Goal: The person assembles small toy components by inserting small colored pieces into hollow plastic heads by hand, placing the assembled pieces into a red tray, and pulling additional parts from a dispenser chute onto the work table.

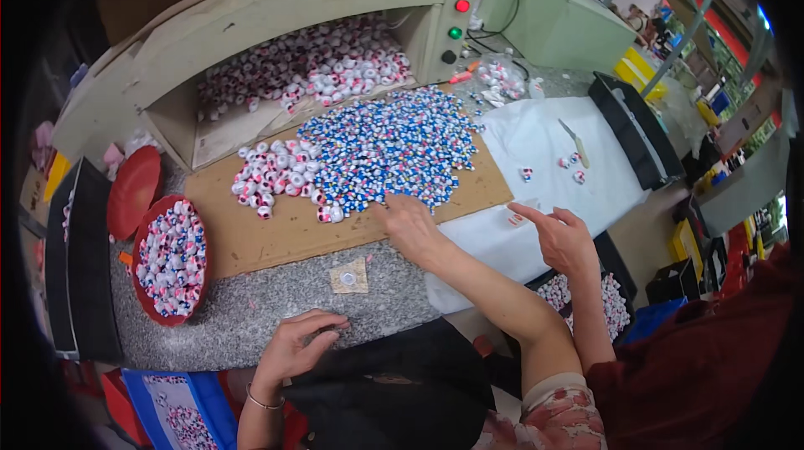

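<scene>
My right hand (408,227) reaches to the near edge of a heap of small blue-and-white pieces (396,142) on a brown cardboard sheet (270,239). Its fingertips are partly hidden, so whether they pinch a piece is unclear. Just left of them sits a larger white figure-shaped piece (330,214). My left hand (300,346), with a bracelet at the wrist, is empty at the counter's front edge, thumb and fingers apart. Larger white-and-pink pieces (276,174) lie left of the blue heap. A small tan square with a clear disc (348,277) rests on the granite counter (282,299).
A co-worker's hand (565,239) points in from the right. Behind the cardboard stands a green metal box (295,4) with white-and-pink pieces inside. A red bowl (202,261) of mixed pieces is at left. A knife (575,142) lies on white sheeting (603,180) near a black tray (634,130).
</scene>
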Available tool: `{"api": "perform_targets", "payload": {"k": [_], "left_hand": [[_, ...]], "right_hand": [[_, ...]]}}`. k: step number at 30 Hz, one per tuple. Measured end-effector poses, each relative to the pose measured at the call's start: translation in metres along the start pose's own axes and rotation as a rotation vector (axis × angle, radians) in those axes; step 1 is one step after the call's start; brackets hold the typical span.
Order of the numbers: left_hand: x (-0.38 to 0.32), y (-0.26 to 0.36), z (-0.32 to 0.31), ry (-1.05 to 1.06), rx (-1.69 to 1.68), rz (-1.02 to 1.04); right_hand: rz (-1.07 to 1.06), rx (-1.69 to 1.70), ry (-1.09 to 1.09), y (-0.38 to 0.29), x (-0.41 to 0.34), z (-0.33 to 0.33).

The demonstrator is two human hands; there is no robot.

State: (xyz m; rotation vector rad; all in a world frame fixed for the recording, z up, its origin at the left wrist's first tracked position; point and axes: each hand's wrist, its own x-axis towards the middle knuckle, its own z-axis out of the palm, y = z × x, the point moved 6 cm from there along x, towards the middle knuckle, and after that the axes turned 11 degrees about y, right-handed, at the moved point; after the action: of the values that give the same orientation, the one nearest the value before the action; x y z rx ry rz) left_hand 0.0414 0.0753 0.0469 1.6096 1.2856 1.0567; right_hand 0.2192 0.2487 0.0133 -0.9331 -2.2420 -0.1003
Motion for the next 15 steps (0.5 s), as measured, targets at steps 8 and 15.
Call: {"api": "perform_targets", "payload": {"k": [8,15], "left_hand": [[-0.002,-0.01,0.005,-0.043,-0.062,-0.057],[-0.003,-0.016,0.008,-0.04,-0.103,-0.025]], "right_hand": [[-0.038,0.052,0.023,-0.005,0.002,-0.015],[-0.065,0.056,-0.048,-0.001,0.0,-0.013]]}}
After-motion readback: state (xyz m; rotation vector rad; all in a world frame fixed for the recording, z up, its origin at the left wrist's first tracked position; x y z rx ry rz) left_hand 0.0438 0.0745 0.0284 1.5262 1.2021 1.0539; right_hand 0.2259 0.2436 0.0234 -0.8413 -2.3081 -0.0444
